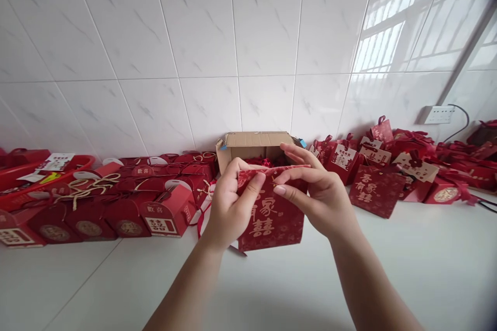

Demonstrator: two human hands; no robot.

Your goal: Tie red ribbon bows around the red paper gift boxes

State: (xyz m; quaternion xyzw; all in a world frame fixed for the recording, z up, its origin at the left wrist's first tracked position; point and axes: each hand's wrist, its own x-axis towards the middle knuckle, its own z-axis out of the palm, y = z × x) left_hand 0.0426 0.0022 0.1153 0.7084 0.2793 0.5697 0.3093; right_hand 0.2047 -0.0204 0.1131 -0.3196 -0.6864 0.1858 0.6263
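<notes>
I hold a small red gift bag (272, 222) with gold characters upright in front of me, above the white surface. My left hand (230, 206) pinches its top edge at the left, thumb on the front. My right hand (316, 195) grips the top edge at the right, thumb and fingers closed on the rim. A red ribbon hangs from the bag behind my left hand. Just behind the bag stands an open cardboard box (252, 149) with red items inside.
Rows of red gift boxes (128, 207) with gold cords lie along the tiled wall at the left, beside a red basket (23, 173). More red bags and tags (376, 189) pile up at the right. A wall socket (438, 114) with a cable sits far right.
</notes>
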